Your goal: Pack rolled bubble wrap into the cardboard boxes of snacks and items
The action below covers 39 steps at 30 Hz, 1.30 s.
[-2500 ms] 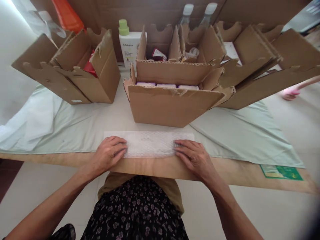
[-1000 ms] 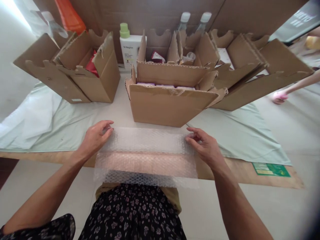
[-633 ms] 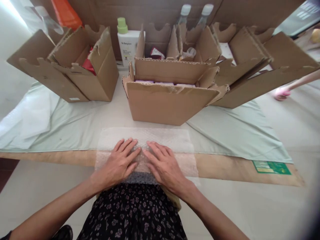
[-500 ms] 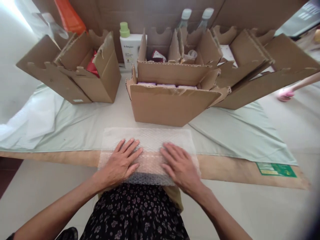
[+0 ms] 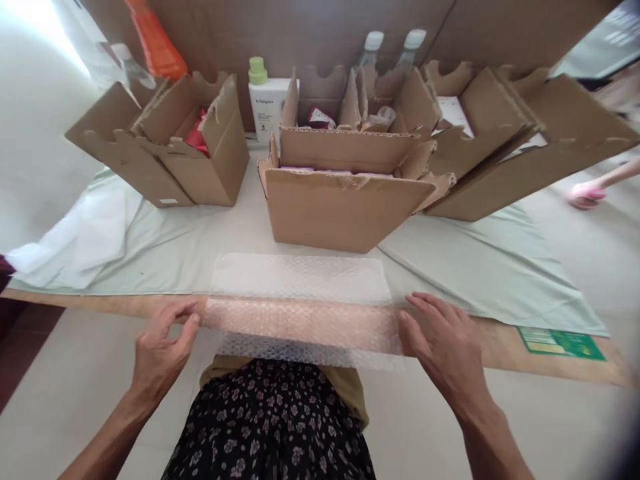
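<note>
One bubble-wrap sheet (image 5: pixel 300 317) is lying on your side of the front carton (image 5: pixel 330 210), near it, its closest strip running past the wooden table edge (image 5: pixel 495 353). Two hands in view, both yours. Your left hand (image 5: pixel 160 343) is hovering at the sheet's left end, to the near left of the front carton, thumb and fingers parted in a loose C. Your right hand (image 5: pixel 450 340) is hovering at the other end, to the near right of the front carton, fingers extending, thumb standing apart. Whether either is touching the sheet, I am not able to tell. Around the front carton: two cartons (image 5: pixel 227 153) are standing to its left, two slanting cartons (image 5: pixel 550 160) to its right. Behind it, two clear bottles (image 5: pixel 373 41) are showing white caps; one white bottle (image 5: pixel 265 107) with a green cap is standing behind its left end. One green card (image 5: pixel 560 343) is lying well to its near right.
</note>
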Motion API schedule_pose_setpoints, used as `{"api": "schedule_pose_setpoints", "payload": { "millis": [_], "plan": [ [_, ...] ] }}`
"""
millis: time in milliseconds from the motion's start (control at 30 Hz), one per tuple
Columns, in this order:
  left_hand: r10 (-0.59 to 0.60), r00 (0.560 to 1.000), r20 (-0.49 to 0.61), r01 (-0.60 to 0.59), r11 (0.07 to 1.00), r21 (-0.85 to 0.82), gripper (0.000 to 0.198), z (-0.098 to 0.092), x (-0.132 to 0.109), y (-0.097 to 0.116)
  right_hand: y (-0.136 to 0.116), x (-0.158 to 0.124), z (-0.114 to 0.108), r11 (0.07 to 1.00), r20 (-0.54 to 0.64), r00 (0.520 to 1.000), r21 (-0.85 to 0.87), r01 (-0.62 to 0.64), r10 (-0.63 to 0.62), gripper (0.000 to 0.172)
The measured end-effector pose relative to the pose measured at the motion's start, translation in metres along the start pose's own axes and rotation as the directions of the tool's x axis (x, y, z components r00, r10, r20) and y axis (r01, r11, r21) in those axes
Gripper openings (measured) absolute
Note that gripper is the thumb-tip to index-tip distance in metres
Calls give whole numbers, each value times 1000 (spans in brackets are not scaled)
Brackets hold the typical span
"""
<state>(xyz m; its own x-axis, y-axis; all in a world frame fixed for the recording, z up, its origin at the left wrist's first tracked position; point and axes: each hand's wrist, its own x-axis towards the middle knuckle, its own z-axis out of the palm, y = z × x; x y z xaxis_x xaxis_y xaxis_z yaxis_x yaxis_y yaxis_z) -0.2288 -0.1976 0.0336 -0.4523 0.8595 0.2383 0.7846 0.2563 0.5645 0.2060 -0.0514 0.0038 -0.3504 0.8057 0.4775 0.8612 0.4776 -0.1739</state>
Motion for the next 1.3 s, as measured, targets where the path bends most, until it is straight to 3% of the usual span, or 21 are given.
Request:
{"api": "schedule_pose_setpoints", "payload": {
  "millis": [67,167,267,333,433,567,700,800,933,1033,1200,1300],
  "plan": [
    [-290,955,69,292,956,-26,33,-12,-14,-12,0,13,15,999,38,998,-26,-43,44,36],
    [-546,800,248,586,800,-130,49,-9,-28,-20,-1,30,33,993,92,991,-77,-85,92,46],
    [-586,688,427,719,628,-297,64,9,-31,-16,-4,41,44,994,117,987,-39,-104,108,45],
    [-540,659,523,749,535,-391,63,21,-32,-9,-7,45,46,992,111,987,47,-120,114,38],
    [-453,689,565,713,560,-421,54,22,-31,-2,-13,46,36,953,119,976,221,-207,184,33],
    [-444,801,401,585,724,-366,41,-11,-9,-2,-36,34,10,785,232,926,493,-375,297,25],
    [-395,901,178,433,841,-325,34,-43,48,-10,-79,5,0,583,415,893,688,-432,172,53],
    [-340,938,61,341,882,-326,34,-47,101,-16,-116,-21,10,543,413,907,745,-388,83,64],
    [-211,972,105,234,919,-317,32,-33,160,-18,-158,-41,27,543,301,954,802,-248,-9,62],
    [-134,978,160,175,945,-276,24,-14,189,-14,-178,-43,34,532,309,947,818,-218,-87,57],
    [-165,964,206,213,947,-238,19,23,213,-12,-189,-44,40,516,359,920,824,-235,-154,47],
    [-206,954,217,260,930,-261,33,32,214,-14,-186,-43,39,527,363,916,820,-225,-173,42]
  ]
}}
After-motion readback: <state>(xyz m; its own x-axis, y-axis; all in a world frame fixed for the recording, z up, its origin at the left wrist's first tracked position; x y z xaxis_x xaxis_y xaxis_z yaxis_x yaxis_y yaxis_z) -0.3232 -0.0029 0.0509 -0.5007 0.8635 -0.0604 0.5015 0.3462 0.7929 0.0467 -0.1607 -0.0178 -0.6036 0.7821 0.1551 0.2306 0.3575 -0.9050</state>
